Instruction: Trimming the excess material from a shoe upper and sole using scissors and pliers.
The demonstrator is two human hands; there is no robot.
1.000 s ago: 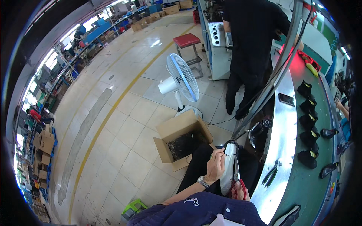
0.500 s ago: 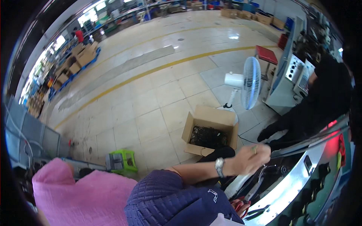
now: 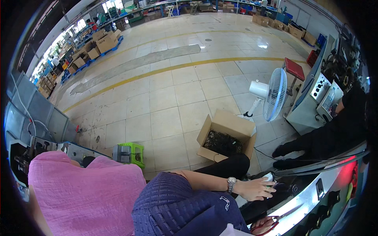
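My left hand (image 3: 255, 189), with a silver watch (image 3: 231, 184) on its wrist, reaches over the dark material at the bench's near edge. Its fingers are spread and slightly bent, and no grip on anything shows. A small white piece (image 3: 269, 177) lies right beside the fingers; its kind is unclear. Lower down, my right hand (image 3: 261, 223) is closed on red-handled scissors (image 3: 272, 227), partly cut off by my clothing. Black cloth-like material (image 3: 258, 208) lies between the two hands. A round black part (image 3: 294, 189) sits beyond my left fingers.
A cardboard box (image 3: 204, 149) with black pieces stands on the floor, near a white fan (image 3: 275, 94). A person in black (image 3: 334, 122) is at the right; someone in pink (image 3: 86, 192) is at the left. A phone (image 3: 319, 188) lies on the bright bench (image 3: 303, 208).
My left hand has come down from a raised, closed pose and its fingers have spread. The scissors in my right hand have turned, their blades no longer showing clearly. The view has shifted.
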